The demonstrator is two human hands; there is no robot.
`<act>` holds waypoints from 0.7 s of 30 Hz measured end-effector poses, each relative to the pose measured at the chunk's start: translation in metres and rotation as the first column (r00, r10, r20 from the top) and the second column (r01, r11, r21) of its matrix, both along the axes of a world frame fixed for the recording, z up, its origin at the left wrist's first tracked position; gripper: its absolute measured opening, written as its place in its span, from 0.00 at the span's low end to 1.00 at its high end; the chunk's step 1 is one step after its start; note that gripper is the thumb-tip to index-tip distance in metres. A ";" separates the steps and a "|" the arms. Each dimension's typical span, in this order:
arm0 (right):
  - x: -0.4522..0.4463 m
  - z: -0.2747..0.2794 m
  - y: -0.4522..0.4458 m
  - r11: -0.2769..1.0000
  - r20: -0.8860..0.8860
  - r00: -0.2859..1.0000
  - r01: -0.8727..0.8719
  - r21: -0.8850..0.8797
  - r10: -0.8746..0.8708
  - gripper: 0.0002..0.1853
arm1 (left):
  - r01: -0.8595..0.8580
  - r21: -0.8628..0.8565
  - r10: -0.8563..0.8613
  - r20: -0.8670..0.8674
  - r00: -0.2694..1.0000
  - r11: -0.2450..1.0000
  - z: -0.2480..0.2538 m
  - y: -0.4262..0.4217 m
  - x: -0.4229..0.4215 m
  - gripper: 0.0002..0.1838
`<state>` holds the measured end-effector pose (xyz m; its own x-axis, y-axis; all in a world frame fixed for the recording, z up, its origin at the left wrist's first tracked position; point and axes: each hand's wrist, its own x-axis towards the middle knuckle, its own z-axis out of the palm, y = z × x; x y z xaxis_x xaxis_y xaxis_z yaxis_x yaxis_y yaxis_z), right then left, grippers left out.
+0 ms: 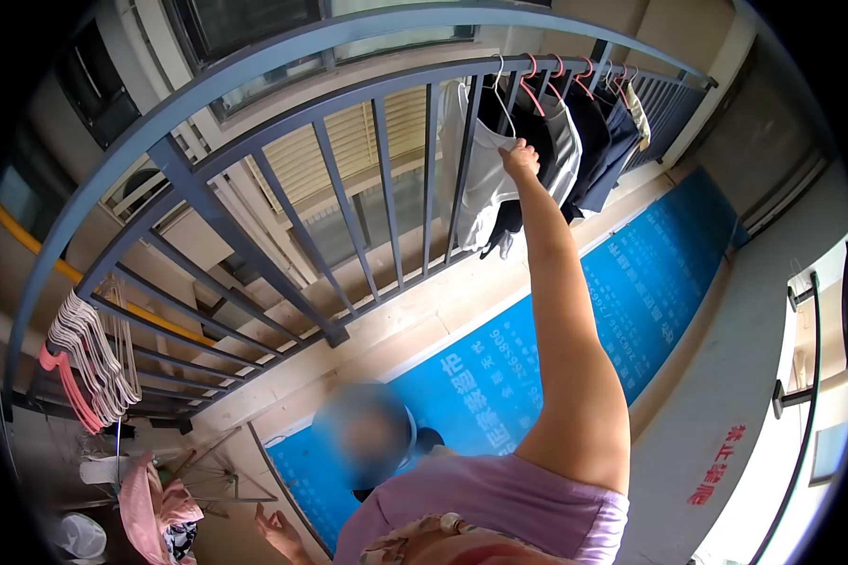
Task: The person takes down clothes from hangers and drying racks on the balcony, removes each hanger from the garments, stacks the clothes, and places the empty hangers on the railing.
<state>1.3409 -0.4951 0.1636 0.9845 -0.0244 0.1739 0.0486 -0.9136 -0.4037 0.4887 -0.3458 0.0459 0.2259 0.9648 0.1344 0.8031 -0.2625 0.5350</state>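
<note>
My right hand (520, 158) reaches far forward to the railing, its fingers closed at the shoulder of a white top (490, 169). This top hangs on a white wire hanger (501, 80) hooked over the rail. Next to it, further right, hang dark and pale garments, among them a black garment (589, 127) and a navy one (617, 155), several on pink hangers. My left hand (281, 535) is low at the left, its fingers apart and holding nothing. A pink cloth (146, 508) on a folding rack lies to its left.
The dark metal railing (380, 169) curves across the view. Several white and pink hangers (89, 358) hang at its left end. A blue printed mat (485, 386) covers the floor, with a blurred round object (363, 428) on it. A white wall with red lettering (716, 461) stands right.
</note>
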 end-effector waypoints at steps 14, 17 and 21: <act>0.041 0.022 -0.048 0.997 0.203 0.979 0.002 0.072 -0.016 0.19 | 0.231 -0.042 -0.226 0.103 0.969 0.972 0.008 -0.015 0.057 0.21; 0.047 0.022 -0.051 0.997 0.119 0.992 0.030 0.065 -0.038 0.20 | 0.217 -0.080 -0.213 0.062 0.975 0.973 0.023 -0.024 0.055 0.22; 0.070 0.008 -0.053 0.999 0.049 0.998 0.027 0.023 -0.028 0.23 | 0.300 -0.038 -0.301 -0.014 0.954 0.953 0.035 -0.032 0.056 0.25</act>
